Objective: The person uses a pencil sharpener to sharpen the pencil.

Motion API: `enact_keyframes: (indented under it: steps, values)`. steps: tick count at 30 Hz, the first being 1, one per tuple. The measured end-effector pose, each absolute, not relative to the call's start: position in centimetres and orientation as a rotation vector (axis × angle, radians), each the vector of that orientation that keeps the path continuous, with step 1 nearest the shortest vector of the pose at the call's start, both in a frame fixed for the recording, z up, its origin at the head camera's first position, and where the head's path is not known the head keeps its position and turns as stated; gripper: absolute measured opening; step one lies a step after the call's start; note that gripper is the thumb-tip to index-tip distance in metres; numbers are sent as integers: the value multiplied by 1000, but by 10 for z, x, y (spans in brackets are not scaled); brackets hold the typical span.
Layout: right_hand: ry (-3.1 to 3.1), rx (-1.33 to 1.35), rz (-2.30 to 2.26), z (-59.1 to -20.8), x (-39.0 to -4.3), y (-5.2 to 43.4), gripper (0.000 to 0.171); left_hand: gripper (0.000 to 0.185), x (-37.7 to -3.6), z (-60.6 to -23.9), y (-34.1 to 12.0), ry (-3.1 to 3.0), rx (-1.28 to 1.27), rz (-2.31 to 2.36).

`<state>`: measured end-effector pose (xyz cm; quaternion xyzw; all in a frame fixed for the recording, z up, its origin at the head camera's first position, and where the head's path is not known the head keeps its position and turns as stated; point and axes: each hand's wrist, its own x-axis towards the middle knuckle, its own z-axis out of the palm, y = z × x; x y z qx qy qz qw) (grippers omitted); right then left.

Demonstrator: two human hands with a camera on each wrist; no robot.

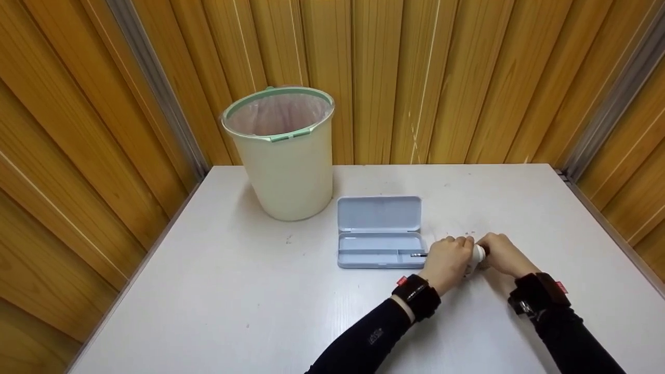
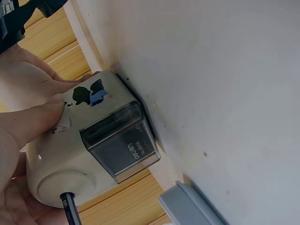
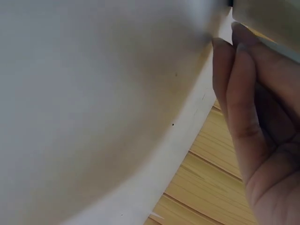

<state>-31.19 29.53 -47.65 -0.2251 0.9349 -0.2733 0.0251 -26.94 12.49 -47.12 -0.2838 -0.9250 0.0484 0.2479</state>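
Left hand curls round a cream plastic pencil sharpener with a smoky clear drawer, a dark pencil stuck in its front. Just left lies an open pale-blue plastic pencil case. Right hand grips the sharpener's far side, fingers bent.

A cream pencil sharpener with a smoky shavings drawer stands on the table, a pencil in its front.

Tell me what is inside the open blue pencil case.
The pencil case lies open, lid back. Its tray shows dividers and nothing clearly in them. A pencil crosses its right edge toward the sharpener; the left hand hides that corner.
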Motion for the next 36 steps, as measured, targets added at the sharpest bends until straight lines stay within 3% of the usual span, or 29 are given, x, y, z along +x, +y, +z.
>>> enact_keyframes:
  steps: [7,19,36]
  values:
    - [2758,-722,-909,-472,-298,299,16,37,-269,-470,125,-2539,-751,122]
    - [2662,-679,-993,-458,-271,305,6,35,-268,-470,126,-2557,-738,126]
    - [3188,-624,-692,-419,-250,283,15,29,-268,-471,126,-2507,-740,150]
